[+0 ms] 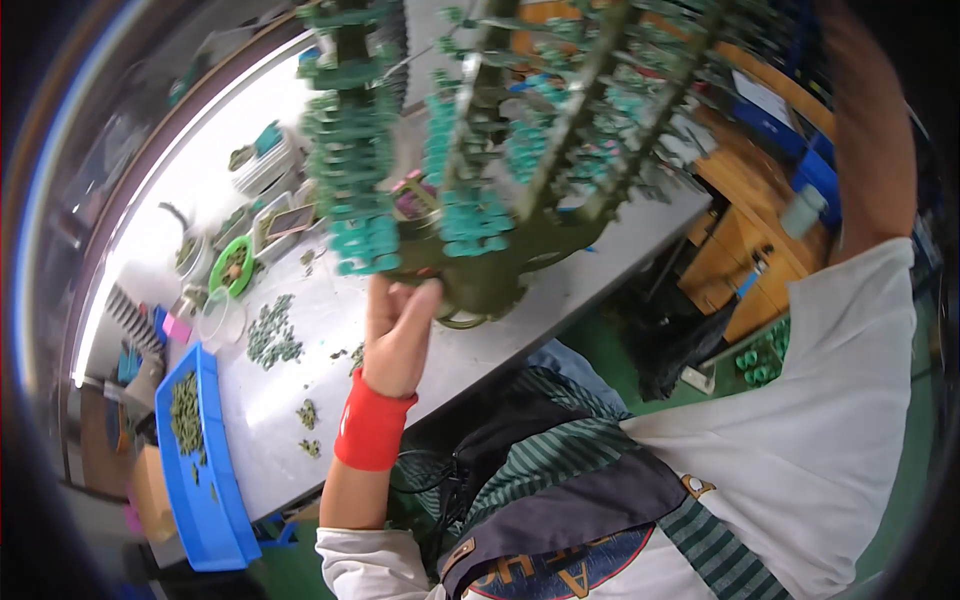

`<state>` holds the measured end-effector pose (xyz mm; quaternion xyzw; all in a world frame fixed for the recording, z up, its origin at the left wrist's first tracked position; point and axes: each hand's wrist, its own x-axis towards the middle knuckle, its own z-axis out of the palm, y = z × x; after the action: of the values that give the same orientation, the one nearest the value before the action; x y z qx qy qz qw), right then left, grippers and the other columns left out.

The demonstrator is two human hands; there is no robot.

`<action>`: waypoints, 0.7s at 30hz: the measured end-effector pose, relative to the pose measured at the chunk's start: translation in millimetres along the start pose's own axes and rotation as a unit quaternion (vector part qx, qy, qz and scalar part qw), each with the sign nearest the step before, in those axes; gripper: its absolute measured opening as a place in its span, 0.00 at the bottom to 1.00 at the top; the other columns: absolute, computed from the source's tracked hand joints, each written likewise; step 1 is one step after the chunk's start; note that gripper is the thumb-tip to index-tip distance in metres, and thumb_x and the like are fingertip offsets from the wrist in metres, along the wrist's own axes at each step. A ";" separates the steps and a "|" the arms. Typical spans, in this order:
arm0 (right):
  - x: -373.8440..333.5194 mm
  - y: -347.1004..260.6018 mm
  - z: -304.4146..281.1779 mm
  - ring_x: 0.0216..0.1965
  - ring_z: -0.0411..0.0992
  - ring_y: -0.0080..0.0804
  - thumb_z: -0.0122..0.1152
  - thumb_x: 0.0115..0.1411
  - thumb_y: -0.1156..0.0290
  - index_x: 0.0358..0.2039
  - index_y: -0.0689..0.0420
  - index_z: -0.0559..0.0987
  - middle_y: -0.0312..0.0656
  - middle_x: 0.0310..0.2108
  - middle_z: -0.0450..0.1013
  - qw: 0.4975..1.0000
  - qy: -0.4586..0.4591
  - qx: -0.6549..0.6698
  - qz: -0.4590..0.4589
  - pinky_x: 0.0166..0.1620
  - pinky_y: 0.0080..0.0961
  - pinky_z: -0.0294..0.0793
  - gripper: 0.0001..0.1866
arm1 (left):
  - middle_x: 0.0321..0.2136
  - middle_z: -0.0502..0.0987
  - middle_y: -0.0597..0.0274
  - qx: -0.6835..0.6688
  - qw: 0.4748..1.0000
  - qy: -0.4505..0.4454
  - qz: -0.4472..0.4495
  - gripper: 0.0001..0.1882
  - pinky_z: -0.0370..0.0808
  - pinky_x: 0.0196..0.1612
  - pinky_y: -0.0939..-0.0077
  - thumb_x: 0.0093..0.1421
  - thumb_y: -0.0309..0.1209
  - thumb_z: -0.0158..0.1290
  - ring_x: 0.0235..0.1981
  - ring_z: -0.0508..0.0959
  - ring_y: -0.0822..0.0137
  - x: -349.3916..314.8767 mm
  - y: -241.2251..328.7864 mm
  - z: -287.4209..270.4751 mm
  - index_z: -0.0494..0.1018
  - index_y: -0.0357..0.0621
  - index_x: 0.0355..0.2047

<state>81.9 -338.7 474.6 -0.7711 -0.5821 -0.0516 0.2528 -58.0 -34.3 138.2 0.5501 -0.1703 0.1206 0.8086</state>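
A large branched rack point(485, 285), dark olive green, fills the upper middle of the head view. Its long arms fan upward from a rounded base and carry rows of small teal pieces point(365, 245). With a red band on its wrist, my left hand point(402, 335) is closed on the lower left of the base, thumb up against it; the other fingers are partly hidden. My right forearm point(870, 130) reaches up along the right side, and its hand lies beyond the upper edge of the picture.
Under the rack runs a metal worktable point(270, 390) with scattered small green pieces point(275, 330). A blue tray point(205, 470) of green pieces sits at its left end. Behind are a green bowl point(232, 265) and white containers point(265, 170). Wooden cabinets point(740, 260) stand to the right.
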 end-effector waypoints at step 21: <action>121.6 363.8 282.1 0.17 0.69 0.20 0.58 0.63 0.58 0.23 0.59 0.78 0.35 0.18 0.73 0.931 0.072 0.243 0.264 0.23 0.19 0.70 0.18 | 0.59 0.65 0.44 0.098 0.871 0.470 0.103 0.32 0.65 0.61 0.52 0.67 0.46 0.38 0.56 0.69 0.50 -148.8 79.6 -74.5 0.59 0.29 0.60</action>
<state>395.9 -176.5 155.5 -0.8061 -0.3323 0.1045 0.4785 -213.7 63.1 120.0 0.4843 0.1867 0.4636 0.7181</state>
